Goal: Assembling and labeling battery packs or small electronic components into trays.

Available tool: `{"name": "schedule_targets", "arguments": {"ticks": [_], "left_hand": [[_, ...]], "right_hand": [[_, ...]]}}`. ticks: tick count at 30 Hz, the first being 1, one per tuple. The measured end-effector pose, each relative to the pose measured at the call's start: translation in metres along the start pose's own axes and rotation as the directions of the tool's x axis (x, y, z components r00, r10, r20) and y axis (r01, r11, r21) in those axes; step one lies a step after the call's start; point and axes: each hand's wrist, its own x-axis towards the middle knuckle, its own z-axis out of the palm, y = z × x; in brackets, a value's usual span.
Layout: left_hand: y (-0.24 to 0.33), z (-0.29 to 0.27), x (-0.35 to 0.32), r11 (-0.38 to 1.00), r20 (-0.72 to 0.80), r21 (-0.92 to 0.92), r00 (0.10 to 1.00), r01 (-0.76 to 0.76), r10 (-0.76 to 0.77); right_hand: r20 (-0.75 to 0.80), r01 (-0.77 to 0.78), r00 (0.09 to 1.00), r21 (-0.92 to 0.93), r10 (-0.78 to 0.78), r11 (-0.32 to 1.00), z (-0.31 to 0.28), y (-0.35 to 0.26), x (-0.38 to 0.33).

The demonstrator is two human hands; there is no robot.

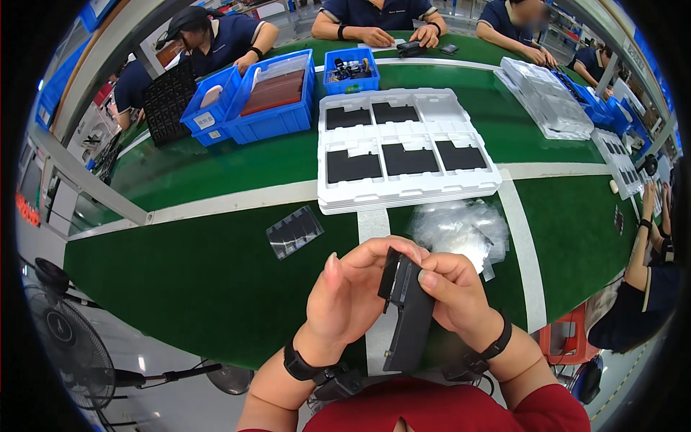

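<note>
A black, flat plastic part (pixel 409 327) with a notched side is held upright and tilted in front of me. My right hand (pixel 461 294) pinches its upper end, the thumb on the near face. Across the top edge reach the fingers of my left hand (pixel 351 291), touching the part, while its thumb stands apart. A thin dark strip (pixel 390 273) sticks out at the part's upper left. Beyond my hands, a white moulded tray (pixel 338 189) holds several similar black parts (pixel 410 160), with its far right pocket bare.
Clear plastic films (pixel 464 234) lie heaped before the tray; a clear sheet with dark patches (pixel 295 232) lies left. Blue bins (pixel 270 126) and a small blue box (pixel 350 81) stand behind. Stacked clear trays (pixel 543 101) are far right. Co-workers sit around the green table (pixel 180 288).
</note>
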Motion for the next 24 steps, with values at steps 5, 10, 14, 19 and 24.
{"name": "schedule_targets", "arguments": {"ticks": [5,10,14,19,24], "left_hand": [[-0.005,-0.006,0.002,0.993,0.071,-0.114,0.997,-0.02,0.028],[-0.008,-0.002,0.0,0.987,0.109,-0.158,0.993,-0.03,0.048],[0.011,0.027,0.0,0.994,-0.048,0.0,0.993,0.111,-0.111],[0.017,0.02,-0.013,0.929,0.122,0.369,0.989,0.03,-0.081],[0.014,0.011,-0.007,0.859,0.31,0.503,0.948,-0.096,-0.075]], "right_hand": [[0.105,-0.091,0.991,0.098,0.081,0.991,-0.002,0.009,-0.002],[0.107,-0.062,0.992,-0.013,0.063,0.998,0.005,0.009,-0.006],[0.129,-0.018,0.991,-0.028,0.022,0.999,-0.006,0.006,-0.004],[0.083,0.042,0.996,-0.015,-0.04,0.999,-0.005,0.008,-0.002],[0.097,0.071,0.993,0.005,-0.071,0.997,-0.002,0.006,-0.002]]}}
